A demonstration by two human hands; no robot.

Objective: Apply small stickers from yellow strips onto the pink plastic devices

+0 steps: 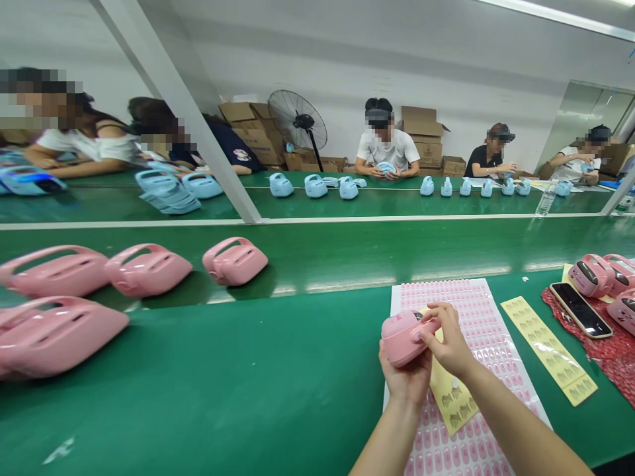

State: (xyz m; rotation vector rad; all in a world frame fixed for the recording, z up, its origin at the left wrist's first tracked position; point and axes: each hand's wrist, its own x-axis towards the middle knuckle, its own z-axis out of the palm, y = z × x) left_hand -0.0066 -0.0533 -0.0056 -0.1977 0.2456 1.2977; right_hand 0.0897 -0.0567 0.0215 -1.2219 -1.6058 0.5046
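My left hand [407, 382] is wrapped around the underside of a pink plastic housing [401, 340], holding it tilted above the sheets. My right hand [450, 340] has its thumb and fingers closed on the housing's right end, beside a pale round spot. A small dark patch shows on top, partly covered by the fingers. Beneath lie a white sheet of pink oval stickers [436, 436] and a yellow strip of printed labels [459, 413]. Whether a sticker is between my right fingers, I cannot make out.
Several pink housings with handles [235, 261] stand at the left. On the right are another yellow label strip [548, 347], a phone [580, 309] on red bubble wrap [612, 357], and pink units with dark panels [590, 274]. Across the bench, people handle blue housings [281, 185].
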